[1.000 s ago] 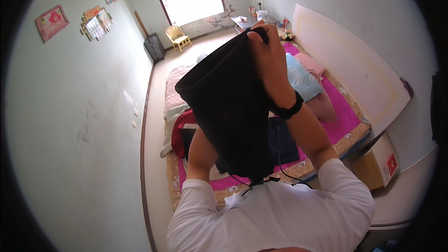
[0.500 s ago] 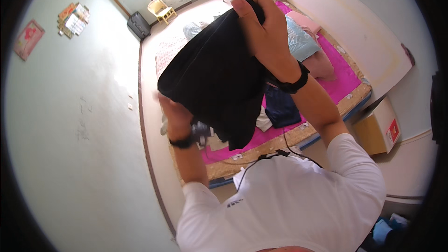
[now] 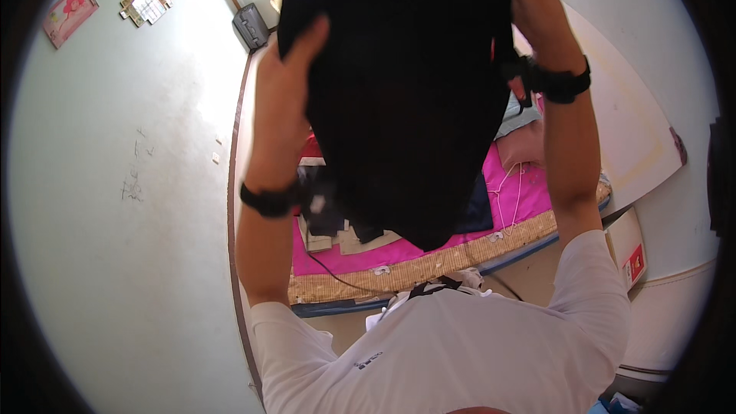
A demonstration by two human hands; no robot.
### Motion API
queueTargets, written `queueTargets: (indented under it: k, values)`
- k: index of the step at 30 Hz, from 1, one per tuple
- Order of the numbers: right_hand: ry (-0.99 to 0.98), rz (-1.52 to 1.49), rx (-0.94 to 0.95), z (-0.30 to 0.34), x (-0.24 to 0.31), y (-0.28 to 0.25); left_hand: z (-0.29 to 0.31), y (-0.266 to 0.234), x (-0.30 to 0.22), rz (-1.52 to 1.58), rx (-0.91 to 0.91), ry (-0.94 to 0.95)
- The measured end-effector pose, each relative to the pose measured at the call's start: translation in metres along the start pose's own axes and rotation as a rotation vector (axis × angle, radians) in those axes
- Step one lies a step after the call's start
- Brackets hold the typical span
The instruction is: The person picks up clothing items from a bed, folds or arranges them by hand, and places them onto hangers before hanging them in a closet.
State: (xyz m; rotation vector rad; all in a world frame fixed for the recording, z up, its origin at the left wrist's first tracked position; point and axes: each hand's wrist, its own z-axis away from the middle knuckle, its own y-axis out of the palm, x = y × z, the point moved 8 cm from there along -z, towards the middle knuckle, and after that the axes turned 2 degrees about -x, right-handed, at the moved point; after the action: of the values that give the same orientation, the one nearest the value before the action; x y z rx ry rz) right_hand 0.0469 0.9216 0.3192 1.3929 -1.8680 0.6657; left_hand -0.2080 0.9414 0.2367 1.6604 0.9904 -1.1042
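black cloth [image 3: 399, 107] before magenta bedding [image 3: 534, 195]

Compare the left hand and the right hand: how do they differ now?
The left hand sits lower in view; the right hand is higher, reaching the picture's top edge.
The left hand's thumb shows over the black cloth; the right hand's fingertips are out of sight.
Shared: both are at the cloth's sides, each with a black wristband.
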Motion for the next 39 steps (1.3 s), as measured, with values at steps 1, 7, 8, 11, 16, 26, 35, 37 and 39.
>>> queueTargets:
  k: [1, 7, 8, 11, 16, 26, 35, 37, 39]
  values:
    - [-0.021, -0.051, 0.113, 0.009, -0.002, 0.003, 0.001, -0.017, 0.012, -0.011, -0.010, -0.002]
    - [0.368, 0.034, 0.381, 0.161, -0.163, 0.002, 0.050, -0.002, 0.160, -0.035, 0.120, -0.141]
    - [0.483, 0.011, 0.369, 0.191, -0.186, 0.004, 0.062, -0.007, 0.190, 0.066, 0.099, -0.149]
    - [0.692, -0.172, 0.267, 0.244, -0.225, -0.004, 0.079, -0.016, 0.238, 0.200, 0.054, -0.328]
    - [0.614, -0.225, 0.126, 0.220, -0.206, -0.010, 0.053, -0.011, 0.220, 0.092, 0.090, -0.304]
    - [1.104, -0.073, 0.508, 0.408, -0.243, -0.025, 0.237, -0.067, 0.344, -0.023, 0.056, -0.816]
    - [1.338, -0.141, 0.463, 0.448, -0.236, -0.046, 0.285, -0.073, 0.352, -0.192, 0.252, -1.102]
    - [1.300, -0.127, 0.445, 0.454, -0.240, -0.050, 0.286, -0.071, 0.361, -0.201, 0.187, -0.997]
    - [1.258, -0.044, 0.449, 0.459, -0.245, -0.058, 0.280, -0.070, 0.357, -0.255, 0.111, -0.810]
